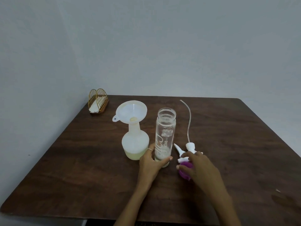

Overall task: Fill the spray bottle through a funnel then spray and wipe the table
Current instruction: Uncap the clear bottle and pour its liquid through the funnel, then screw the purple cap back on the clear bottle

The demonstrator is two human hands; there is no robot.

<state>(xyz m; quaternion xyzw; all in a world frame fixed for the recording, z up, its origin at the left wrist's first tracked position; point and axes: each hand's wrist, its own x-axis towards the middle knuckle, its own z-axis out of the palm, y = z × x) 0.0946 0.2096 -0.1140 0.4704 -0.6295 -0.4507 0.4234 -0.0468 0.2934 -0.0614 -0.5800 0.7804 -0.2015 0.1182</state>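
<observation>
Right hand [197,165] curled over purple lid [184,170], fingertips touching white sprayer head [187,150]. Left hand [150,162] gripping base of near-empty glass bottle [164,136]. Just left: spray bottle [135,144], funnel [131,111] in neck, yellowish liquid low. Napkin holder [98,101] way back in table [81,168] corner.

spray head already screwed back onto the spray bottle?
No: the funnel sits in the neck of the spray bottle, and the spray head lies on the table.

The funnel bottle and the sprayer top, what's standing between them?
In the head view, the clear glass bottle stands between the spray bottle with its funnel and the sprayer top. The left hand grips its base.
</observation>
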